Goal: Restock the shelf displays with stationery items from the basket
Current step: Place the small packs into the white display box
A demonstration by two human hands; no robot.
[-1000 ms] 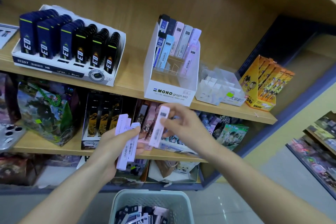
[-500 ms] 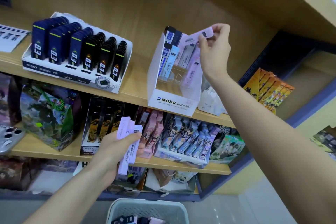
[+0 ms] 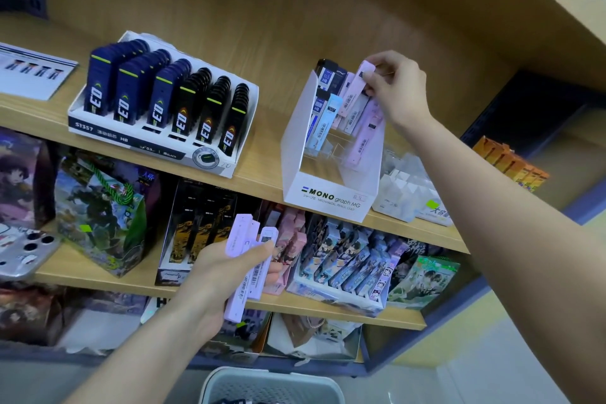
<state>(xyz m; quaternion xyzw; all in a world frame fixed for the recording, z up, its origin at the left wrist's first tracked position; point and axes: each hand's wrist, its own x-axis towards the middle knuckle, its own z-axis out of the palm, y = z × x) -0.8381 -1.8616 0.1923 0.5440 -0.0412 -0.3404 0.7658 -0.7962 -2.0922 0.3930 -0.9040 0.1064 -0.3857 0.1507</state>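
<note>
Two bare hands work at a wooden shop shelf (image 3: 262, 179). The right hand (image 3: 398, 88), reaching up and to the far right, pinches the top end of one pale pink lead case (image 3: 352, 93) between thumb and fingertips. The case is tilted, its lower end among the other slim cases at the back of a white MONO display box (image 3: 328, 198) that stands on this upper shelf. The left hand (image 3: 223, 275), lower and nearer, curls around a small bunch of lilac cases (image 3: 244, 256), held upright in front of the middle shelf. Left of the white box sits a tray (image 3: 154, 138) of dark blue and black lead cases in rows. At the near bottom edge shows the rim of a grey basket (image 3: 272, 382), with a few dark items inside
</note>
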